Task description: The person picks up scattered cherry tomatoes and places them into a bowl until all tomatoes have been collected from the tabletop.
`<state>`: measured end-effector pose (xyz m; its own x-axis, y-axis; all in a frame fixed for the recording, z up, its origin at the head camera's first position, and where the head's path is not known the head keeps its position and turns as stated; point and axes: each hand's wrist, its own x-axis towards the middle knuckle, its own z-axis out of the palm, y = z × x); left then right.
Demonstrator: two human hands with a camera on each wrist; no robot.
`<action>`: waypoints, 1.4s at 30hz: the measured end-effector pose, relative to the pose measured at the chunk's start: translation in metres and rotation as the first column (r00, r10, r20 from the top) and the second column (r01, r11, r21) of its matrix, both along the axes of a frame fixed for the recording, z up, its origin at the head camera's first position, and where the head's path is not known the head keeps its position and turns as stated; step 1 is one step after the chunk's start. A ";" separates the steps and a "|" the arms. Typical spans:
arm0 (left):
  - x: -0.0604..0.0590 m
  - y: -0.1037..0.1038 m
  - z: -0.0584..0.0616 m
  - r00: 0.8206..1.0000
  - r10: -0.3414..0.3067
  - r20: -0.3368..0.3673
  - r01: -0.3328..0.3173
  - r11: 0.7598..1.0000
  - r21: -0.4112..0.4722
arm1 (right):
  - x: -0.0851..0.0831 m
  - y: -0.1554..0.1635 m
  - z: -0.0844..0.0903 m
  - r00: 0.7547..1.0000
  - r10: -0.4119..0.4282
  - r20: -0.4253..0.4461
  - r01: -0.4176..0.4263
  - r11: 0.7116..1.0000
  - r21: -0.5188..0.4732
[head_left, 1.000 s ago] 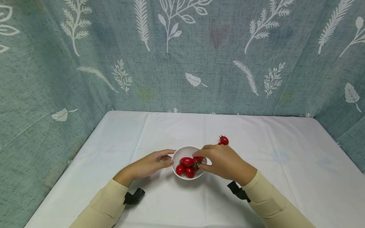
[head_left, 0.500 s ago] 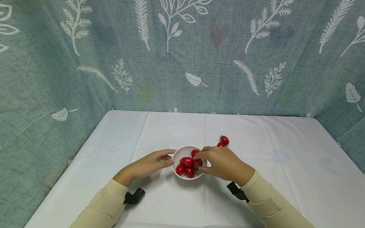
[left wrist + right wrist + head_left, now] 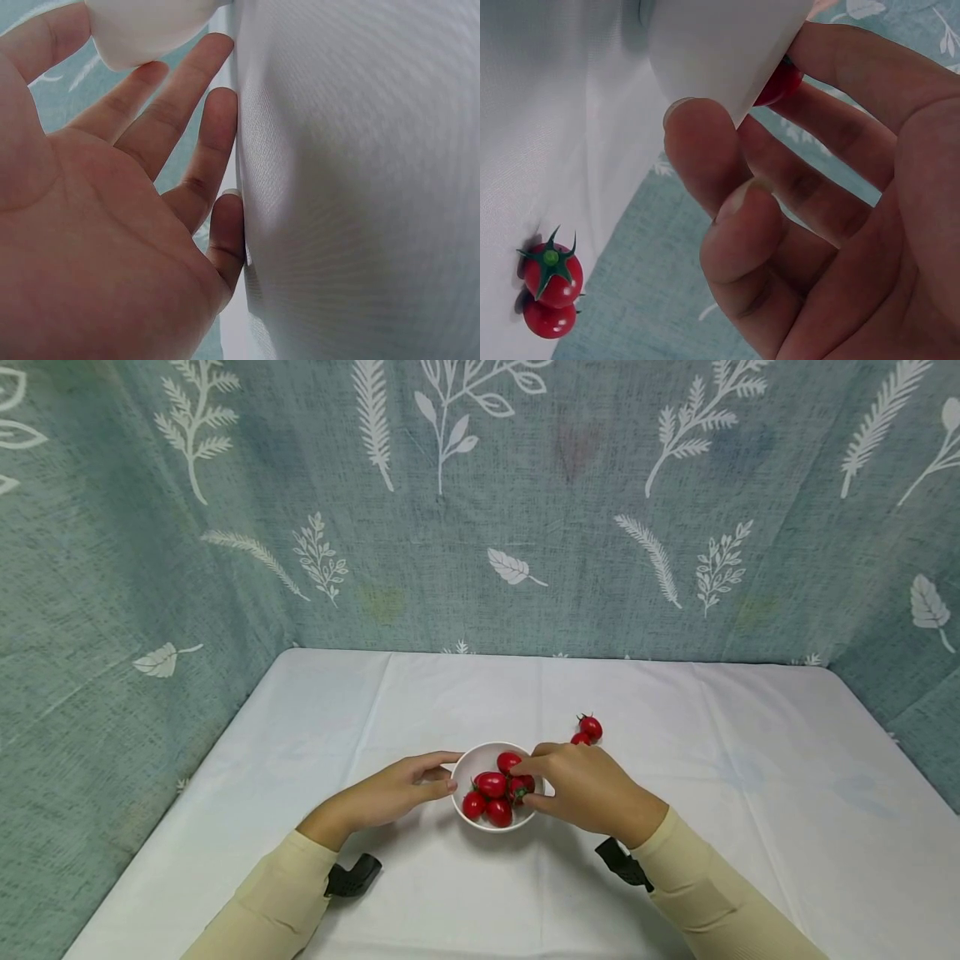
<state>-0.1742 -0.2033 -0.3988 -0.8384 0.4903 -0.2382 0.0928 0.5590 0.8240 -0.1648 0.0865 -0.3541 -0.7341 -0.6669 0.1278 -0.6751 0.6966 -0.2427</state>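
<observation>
Backdrop: blue-green curtain (image 3: pixel 450 585), white leaf print. Tabletop (image 3: pixel 360 910) under white cloth. White bowl (image 3: pixel 468 769) at mid-width, well short of the far edge. Left hand (image 3: pixel 382 795): grip relaxed, fingers extended, touching the bowl's left side. Right hand (image 3: pixel 585 789): grip pinching a cherry tomato (image 3: pixel 517 790) inside the bowl, other cherry tomatoes (image 3: pixel 492 785) beside it. Loose pair of cherry tomatoes (image 3: pixel 591 727) toward the far edge, right of the bowl.

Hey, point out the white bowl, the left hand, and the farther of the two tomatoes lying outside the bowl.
White bowl (image 3: pixel 470 766): head view, on its bare inner wall.
Left hand (image 3: pixel 384 792): head view, on the back of the hand.
Farther loose tomato (image 3: pixel 592 728): head view, on its red skin.
</observation>
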 end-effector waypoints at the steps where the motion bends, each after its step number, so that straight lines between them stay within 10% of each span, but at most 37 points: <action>1: 0.000 0.000 0.000 1.000 -0.001 0.001 0.001 1.000 0.002 | 0.000 0.000 0.000 1.000 0.000 0.000 0.000 1.000 0.001; 42: 0.001 0.000 0.000 1.000 0.001 -0.001 -0.001 1.000 0.003 | -0.027 0.031 0.001 0.993 -0.112 -0.021 0.109 0.988 -0.113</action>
